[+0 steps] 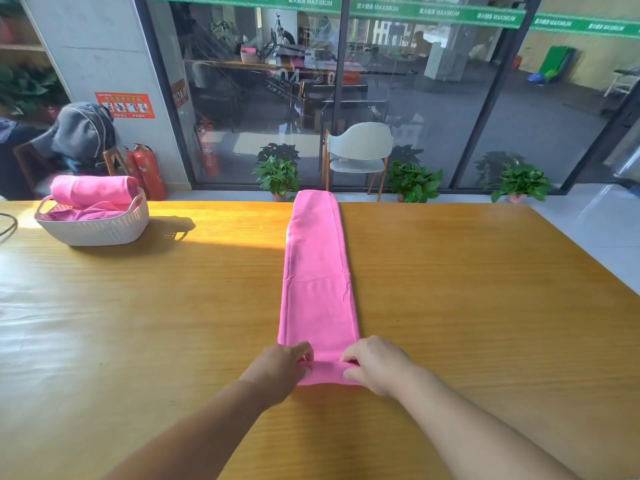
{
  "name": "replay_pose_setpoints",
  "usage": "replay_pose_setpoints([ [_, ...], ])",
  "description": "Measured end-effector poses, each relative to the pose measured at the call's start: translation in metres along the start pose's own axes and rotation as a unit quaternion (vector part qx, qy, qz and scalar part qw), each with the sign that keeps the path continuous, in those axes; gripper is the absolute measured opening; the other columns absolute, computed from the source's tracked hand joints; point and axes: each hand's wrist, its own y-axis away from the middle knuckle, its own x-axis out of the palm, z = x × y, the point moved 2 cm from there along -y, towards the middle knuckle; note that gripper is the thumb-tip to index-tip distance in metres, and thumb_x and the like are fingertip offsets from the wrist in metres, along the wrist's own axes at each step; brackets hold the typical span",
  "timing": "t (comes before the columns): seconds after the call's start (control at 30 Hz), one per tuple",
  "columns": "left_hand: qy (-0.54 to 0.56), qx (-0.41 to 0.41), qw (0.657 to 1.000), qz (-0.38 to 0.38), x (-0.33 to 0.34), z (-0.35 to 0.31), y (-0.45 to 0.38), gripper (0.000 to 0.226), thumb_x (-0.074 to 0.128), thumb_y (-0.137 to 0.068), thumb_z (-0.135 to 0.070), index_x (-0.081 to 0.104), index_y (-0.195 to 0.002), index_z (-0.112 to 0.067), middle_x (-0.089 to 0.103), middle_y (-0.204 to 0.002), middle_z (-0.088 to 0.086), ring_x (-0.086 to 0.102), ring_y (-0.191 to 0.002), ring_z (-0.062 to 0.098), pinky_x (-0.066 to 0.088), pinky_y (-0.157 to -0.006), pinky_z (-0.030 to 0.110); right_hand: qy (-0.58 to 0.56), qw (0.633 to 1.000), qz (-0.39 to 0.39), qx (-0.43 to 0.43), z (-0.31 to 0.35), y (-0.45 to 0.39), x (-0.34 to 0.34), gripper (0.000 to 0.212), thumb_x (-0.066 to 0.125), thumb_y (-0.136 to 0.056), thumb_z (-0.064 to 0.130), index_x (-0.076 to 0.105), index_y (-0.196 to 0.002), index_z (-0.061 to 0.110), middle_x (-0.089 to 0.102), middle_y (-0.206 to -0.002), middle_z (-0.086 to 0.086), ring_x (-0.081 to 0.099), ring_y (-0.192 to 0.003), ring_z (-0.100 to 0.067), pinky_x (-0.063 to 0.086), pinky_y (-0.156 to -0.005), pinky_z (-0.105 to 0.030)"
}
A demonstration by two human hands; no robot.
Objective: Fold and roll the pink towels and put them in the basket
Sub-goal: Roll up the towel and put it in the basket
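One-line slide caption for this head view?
Both hands, left hand and right hand, pinch the folded pink towel's near end; basket waits far left.

Wood-grain table (485, 306), orange-yellow, fills the lower frame; a sunlit patch falls across its far left. Behind it: floor-to-ceiling glass wall (433, 98) with dark frames and a green banner strip (381, 8) along the top. Grey concrete pillar (104, 46) at left carries an orange poster (126, 105); two red fire extinguishers (147, 171) stand at its base. Pale chair (360, 150) with wooden legs sits against the glass, potted green plants (278, 174) either side on the floor. Light grey tiled floor (595, 223) at right. Shelving (20, 46) far left.
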Motion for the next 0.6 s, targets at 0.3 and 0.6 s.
replay_pose_setpoints([
  [0.3, -0.084, 0.006, 0.991, -0.107, 0.005, 0.003, -0.017, 0.022, 0.040, -0.103, -0.025, 0.057, -0.117, -0.026, 0.052, -0.119, -0.007, 0.048, -0.108, 0.015, 0.037, -0.093, 0.028, -0.061, 0.992, -0.112, 0.005, -0.012, -0.024, 0.010, 0.014, 0.067, -0.089, 0.025, 0.072, -0.102, 0.029, 0.055, -0.099, 0.013, 0.048, -0.102, -0.006, 0.045, -0.088, -0.026],
  [0.6, -0.159, 0.125, 0.966, -0.162, 0.012, -0.007, -0.007, 0.018, 0.076, -0.066, -0.006, 0.067, -0.078, -0.015, 0.063, -0.077, -0.003, 0.061, -0.072, 0.018, 0.054, -0.067, 0.028, 0.035, 0.986, -0.139, -0.081, -0.006, -0.020, 0.015, 0.028, 0.049, -0.097, 0.029, 0.076, -0.101, 0.021, 0.065, -0.100, 0.004, 0.052, -0.101, -0.016, 0.045, -0.090, -0.031],
])
